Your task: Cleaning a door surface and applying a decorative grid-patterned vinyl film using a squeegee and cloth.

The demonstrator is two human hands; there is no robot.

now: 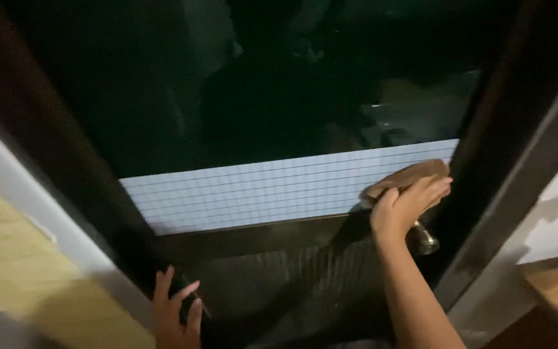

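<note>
Two hands work a dark door: right hand (pixel 408 205) presses a brown cloth (pixel 408 176) on the white gridded panel (pixel 272 190), fingers curled; left hand (pixel 175 313), seemingly spread, grips the door's edge (pixel 130 252).

**What the door view keeps from sight**

The right hand (pixel 403 205) covers most of the brown cloth (pixel 414 173); only its upper edge shows above the fingers. Below the fingers, the metal doorknob (pixel 423 240) is half hidden behind the wrist. The left hand (pixel 175 310) is cut off at the bottom edge, its wrist out of frame. Above both hands, the dark glass (pixel 279 84) shows only murky reflections, too dim to make out. The door frame (pixel 46 142) is blurred.
</note>
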